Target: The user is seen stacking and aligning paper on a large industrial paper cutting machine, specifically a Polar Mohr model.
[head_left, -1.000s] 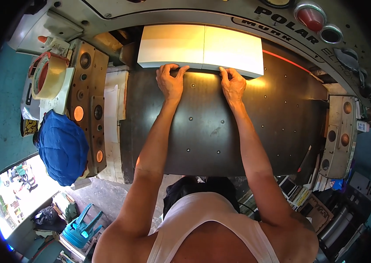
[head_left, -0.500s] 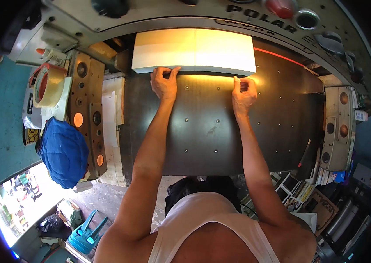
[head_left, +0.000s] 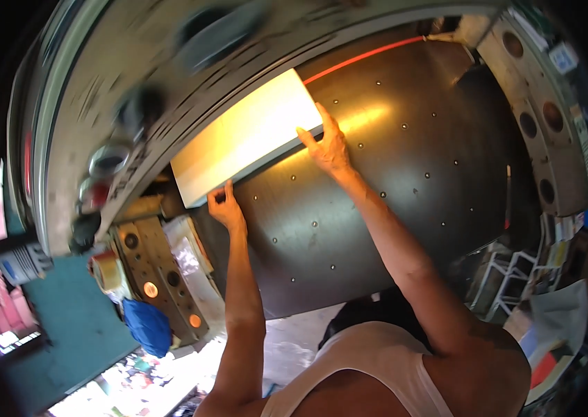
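Observation:
A thick white paper stack (head_left: 245, 132) lies at the far side of a dark metal table (head_left: 349, 236), under the machine's overhanging front, and a warm light falls on it. With thumb and forefinger apart, my right hand (head_left: 332, 149) takes hold of the stack's right near corner; the forefinger is along the right end and the thumb by the front edge. My left hand (head_left: 228, 210) is at the left part of the front edge. Its forefinger and thumb are curled together in a pinch against that edge, and whether anything is between them is hidden.
The machine's front panel (head_left: 110, 90) with knobs arches over the far side. Perforated side blocks (head_left: 158, 278) flank the table. A blue cloth bundle (head_left: 146, 326) and a tape roll (head_left: 106, 271) sit at the left. A thin dark stick (head_left: 508, 198) lies at the table's right.
My view has turned, so the table and stack appear tilted. My right hand has moved from in front of the stack to its right near corner, thumb and forefinger now parted. The left stays at the front edge.

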The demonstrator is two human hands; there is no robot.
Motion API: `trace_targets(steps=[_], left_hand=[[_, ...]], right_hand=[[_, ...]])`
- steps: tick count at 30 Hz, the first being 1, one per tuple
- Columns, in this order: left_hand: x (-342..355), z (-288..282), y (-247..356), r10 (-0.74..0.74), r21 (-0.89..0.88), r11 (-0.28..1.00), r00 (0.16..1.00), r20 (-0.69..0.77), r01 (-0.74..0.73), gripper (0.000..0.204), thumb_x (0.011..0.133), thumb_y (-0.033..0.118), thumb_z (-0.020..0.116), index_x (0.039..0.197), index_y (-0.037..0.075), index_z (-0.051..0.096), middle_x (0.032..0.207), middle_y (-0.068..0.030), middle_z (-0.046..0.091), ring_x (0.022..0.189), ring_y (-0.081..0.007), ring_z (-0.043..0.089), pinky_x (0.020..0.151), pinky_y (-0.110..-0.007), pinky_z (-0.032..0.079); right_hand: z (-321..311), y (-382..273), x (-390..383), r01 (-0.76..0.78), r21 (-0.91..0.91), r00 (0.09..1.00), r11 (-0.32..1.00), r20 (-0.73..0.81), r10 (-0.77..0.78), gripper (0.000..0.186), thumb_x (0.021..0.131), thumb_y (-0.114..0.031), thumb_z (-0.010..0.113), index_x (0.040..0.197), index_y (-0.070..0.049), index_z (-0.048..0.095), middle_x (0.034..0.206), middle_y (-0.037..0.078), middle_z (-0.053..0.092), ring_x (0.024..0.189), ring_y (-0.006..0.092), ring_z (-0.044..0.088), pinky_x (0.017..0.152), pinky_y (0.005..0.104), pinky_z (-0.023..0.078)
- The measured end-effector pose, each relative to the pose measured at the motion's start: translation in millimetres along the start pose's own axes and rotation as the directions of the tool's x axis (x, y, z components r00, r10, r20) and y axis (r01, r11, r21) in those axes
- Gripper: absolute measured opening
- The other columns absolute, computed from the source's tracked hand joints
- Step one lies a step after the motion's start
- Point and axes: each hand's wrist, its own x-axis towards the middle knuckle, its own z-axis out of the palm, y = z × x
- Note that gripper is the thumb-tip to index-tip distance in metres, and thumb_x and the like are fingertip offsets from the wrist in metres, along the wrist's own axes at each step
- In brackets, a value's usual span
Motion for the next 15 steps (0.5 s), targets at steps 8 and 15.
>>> trace_targets(steps=[8, 15], left_hand=[[-0.3, 6.0, -3.3, -0.041, -0.019, 0.999, 0.999, -0.027, 0.041, 0.033, 0.085, 0.023, 0.083, 0.079, 0.003, 0.058, 0.076, -0.0003, 0.051, 0.074, -0.0141, 0.043, 0.068, -0.032, 0.038], [-1.6, 5.7, -4.3, -0.004, -0.037, 0.999, 1.0, -0.029, 0.003, 0.031, 0.084, 0.019, 0.084, 0.08, 0.003, 0.058, 0.077, -0.0007, 0.052, 0.073, -0.0132, 0.043, 0.065, -0.031, 0.038]], right_hand=[[-4.7, 6.4, 3.7, 0.117, -0.002, 0.992, 0.993, -0.047, -0.117, 0.071, 0.093, -0.039, 0.065, 0.139, 0.012, 0.045, 0.143, 0.031, 0.049, 0.134, 0.0411, 0.047, 0.116, 0.0479, 0.033], [-1.8, 8.5, 5.1, 0.149, 0.004, 0.986, 0.989, -0.075, -0.148, 0.07, 0.093, -0.036, 0.066, 0.139, 0.012, 0.045, 0.139, 0.031, 0.052, 0.132, 0.0415, 0.05, 0.116, 0.0496, 0.032]])
